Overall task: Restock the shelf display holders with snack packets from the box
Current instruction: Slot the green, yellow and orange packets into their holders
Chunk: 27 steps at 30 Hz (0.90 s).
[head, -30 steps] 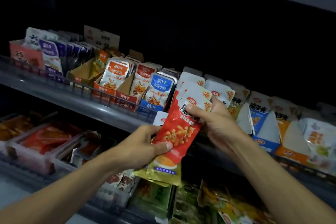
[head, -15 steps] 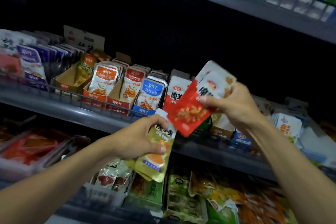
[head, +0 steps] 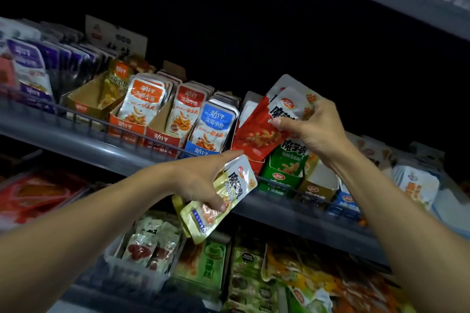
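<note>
Right now the right hand, centre-right of frame, pinches a small stack of red snack packets betw. thumb and curled fingers. Stack's long axis runs diagonal: white tops toward upper right, red bottoms pointing lower left, down at the red display holder just under/behind them on the wire-fronted shelf. Bottom edges look to be at or just inside the holder mouth; can't tell if they touch the floor of it.

Left hand, lower centre, grips yellow packets w/ thumb over the front, index finger stretched out toward the shelf rail. Those lie tilted too, tops up-right.

Key relation, as I judge it: red stack sits directly above-right of its slot, so the right hand is the nearer one and only needs to tip the stack more upright and slide it down-left. Yellow ones prob. belong in the yellow holder to the right, past the green holder. No supply box in view.
</note>
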### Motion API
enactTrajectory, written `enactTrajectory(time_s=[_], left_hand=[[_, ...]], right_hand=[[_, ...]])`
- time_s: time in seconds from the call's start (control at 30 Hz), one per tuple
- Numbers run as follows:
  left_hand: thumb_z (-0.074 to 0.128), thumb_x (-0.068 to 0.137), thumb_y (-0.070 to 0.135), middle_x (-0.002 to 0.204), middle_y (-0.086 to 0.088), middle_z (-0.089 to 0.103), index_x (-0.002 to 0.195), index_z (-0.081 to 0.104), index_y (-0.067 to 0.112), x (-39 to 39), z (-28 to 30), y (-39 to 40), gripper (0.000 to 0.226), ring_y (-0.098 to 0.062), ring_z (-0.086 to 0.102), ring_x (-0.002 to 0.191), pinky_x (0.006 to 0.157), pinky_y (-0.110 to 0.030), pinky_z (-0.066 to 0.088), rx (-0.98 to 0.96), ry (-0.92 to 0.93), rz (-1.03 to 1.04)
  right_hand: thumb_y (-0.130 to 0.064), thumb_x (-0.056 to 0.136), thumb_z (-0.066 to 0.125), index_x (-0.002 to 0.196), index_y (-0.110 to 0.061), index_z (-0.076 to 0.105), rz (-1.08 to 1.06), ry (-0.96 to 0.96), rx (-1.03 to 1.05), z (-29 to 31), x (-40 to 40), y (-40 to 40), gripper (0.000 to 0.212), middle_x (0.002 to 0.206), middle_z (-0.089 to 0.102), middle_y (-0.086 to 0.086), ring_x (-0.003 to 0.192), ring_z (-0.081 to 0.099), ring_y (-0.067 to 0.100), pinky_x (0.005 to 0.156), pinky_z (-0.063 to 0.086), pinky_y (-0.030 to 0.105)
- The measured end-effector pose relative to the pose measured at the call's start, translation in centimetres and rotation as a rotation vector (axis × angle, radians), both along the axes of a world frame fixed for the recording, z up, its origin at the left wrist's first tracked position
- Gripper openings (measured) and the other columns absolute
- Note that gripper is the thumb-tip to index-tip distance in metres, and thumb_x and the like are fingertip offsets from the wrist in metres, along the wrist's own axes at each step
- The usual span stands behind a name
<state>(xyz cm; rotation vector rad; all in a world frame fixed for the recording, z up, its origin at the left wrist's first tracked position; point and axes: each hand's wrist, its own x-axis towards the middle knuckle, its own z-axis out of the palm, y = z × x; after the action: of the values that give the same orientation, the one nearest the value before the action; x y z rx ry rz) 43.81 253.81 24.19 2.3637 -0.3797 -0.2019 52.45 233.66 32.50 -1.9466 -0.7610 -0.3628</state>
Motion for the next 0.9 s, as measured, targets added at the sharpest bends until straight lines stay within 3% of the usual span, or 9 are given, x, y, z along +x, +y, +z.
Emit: enactTrajectory(time_s=[0.17,0.33,0.43,0.5,0.53,0.63,0.73,0.8,0.9], left_hand=[[0.080,0.078,0.010,0.087,0.018,0.060,0.154,0.005,0.033,0.9,0.1,-0.2,0.109,0.010,0.062,0.064,0.060,-0.010,0.045,0.005,-0.003,-0.007],[0.081,0.077,0.011,0.091,0.021,0.058,0.154,0.006,0.033,1.1,0.0,0.0,0.110,0.012,0.061,0.067,0.059,-0.007,0.044,0.010,0.003,0.012],[0.082,0.077,0.012,0.095,0.024,0.056,0.154,0.006,0.035,1.2,-0.1,0.0,0.110,0.011,0.061,0.071,0.063,-0.007,0.045,0.014,-0.007,0.014],[0.082,0.076,0.013,0.097,0.021,0.058,0.153,0.007,0.036,1.3,-0.1,0.1,0.110,0.004,0.063,0.076,0.069,-0.013,0.050,0.010,-0.003,0.015],[0.082,0.076,0.013,0.098,0.020,0.059,0.153,0.007,0.037,1.3,-0.1,0.1,0.110,0.001,0.064,0.078,0.070,-0.017,0.052,0.004,0.000,0.016],[0.081,0.077,0.011,0.093,0.019,0.061,0.152,0.009,0.037,1.4,0.0,0.1,0.108,0.001,0.065,0.071,0.066,-0.017,0.052,-0.010,0.013,0.016],[0.080,0.078,0.009,0.090,0.018,0.060,0.153,0.008,0.036,1.3,0.1,0.0,0.108,0.000,0.065,0.068,0.065,-0.018,0.052,-0.015,0.017,0.016],[0.079,0.078,0.007,0.088,0.020,0.059,0.153,0.009,0.035,1.2,0.2,-0.1,0.106,0.004,0.064,0.066,0.063,-0.014,0.049,-0.036,0.026,0.013],[0.080,0.078,0.006,0.091,0.019,0.060,0.153,0.011,0.034,1.2,0.0,-0.1,0.106,0.005,0.065,0.069,0.063,-0.014,0.049,-0.060,0.025,0.019]], right_hand=[[-0.016,0.077,0.083,0.095,-0.031,0.059,0.059,-0.004,-0.240,1.1,0.4,0.4,0.034,0.089,0.069,-0.016,0.079,0.066,-0.011,0.061,0.050,0.007],[-0.019,0.074,0.085,0.098,-0.027,0.058,0.020,0.070,-0.395,1.1,1.1,2.2,0.037,0.090,0.072,-0.011,0.079,0.069,-0.002,0.072,0.056,0.022],[-0.021,0.069,0.089,0.127,-0.025,0.046,-0.088,-0.006,-0.390,1.2,0.9,2.6,0.073,0.101,0.065,-0.010,0.086,0.067,0.005,0.079,0.059,0.031],[-0.019,0.070,0.087,0.148,-0.041,0.020,-0.096,-0.103,-0.392,1.3,0.7,2.6,0.105,0.118,0.057,-0.007,0.097,0.064,0.011,0.077,0.060,0.034],[-0.019,0.073,0.085,0.150,-0.049,0.013,-0.083,-0.168,-0.440,1.3,0.6,2.6,0.109,0.128,0.051,-0.004,0.106,0.062,0.015,0.079,0.060,0.038],[-0.029,0.081,0.079,0.149,-0.042,0.028,-0.137,-0.351,-0.595,1.3,0.7,2.5,0.086,0.128,0.048,-0.002,0.119,0.051,0.017,0.088,0.055,0.045],[-0.045,0.082,0.074,0.140,-0.029,0.050,-0.334,-0.471,-0.696,1.6,0.9,2.3,0.065,0.121,0.050,-0.003,0.116,0.047,0.016,0.088,0.048,0.037],[-0.046,0.087,0.069,0.135,-0.023,0.057,-0.377,-0.489,-0.775,1.6,1.0,2.0,0.055,0.120,0.054,-0.002,0.115,0.046,0.017,0.089,0.045,0.037],[-0.039,0.095,0.059,0.111,-0.020,0.068,-0.284,-0.439,-0.686,2.4,1.0,1.6,0.026,0.103,0.061,-0.002,0.103,0.053,0.017,0.084,0.047,0.038]])
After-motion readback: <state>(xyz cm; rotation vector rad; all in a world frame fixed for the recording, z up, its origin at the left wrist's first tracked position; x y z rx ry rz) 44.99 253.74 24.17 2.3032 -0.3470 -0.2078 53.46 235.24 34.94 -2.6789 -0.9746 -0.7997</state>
